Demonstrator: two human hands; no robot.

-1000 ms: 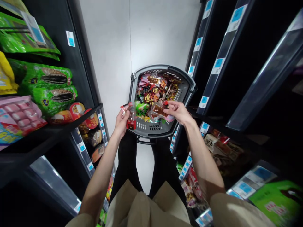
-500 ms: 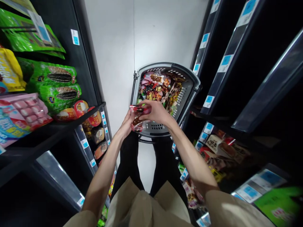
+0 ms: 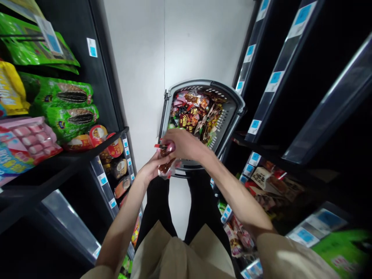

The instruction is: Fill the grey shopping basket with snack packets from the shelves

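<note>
packets (image 3: 165,168): clear-wrapped snacks, brown inside, bunched between the two hands over the near left corner of the basket (image 3: 230,108); the fingers hide how many there are.
long axis: the lowest packet slants from lower left towards upper right, its clear end pointing down towards the black trousers (image 3: 158,201).
red end (image 3: 158,146): belongs to the upper part of the bunch and points left, away from the right hand (image 3: 183,142); the rest of that part is mostly covered, so its axis cannot be told.
left hand (image 3: 151,166): closed to the thickness of the bunch, with hold of it; a finger lies across the wrappers, brown filling showing below it.
right hand, fingers: partly curled over the top of the bunch from the right; whether they grip or only touch cannot be told.
inside the basket: a heap of mixed small snacks (image 3: 192,116), dark red bags in the middle.
left shelf: green sunseed bags (image 3: 72,95) beside a pink marshmallow bag (image 3: 33,139).
</note>
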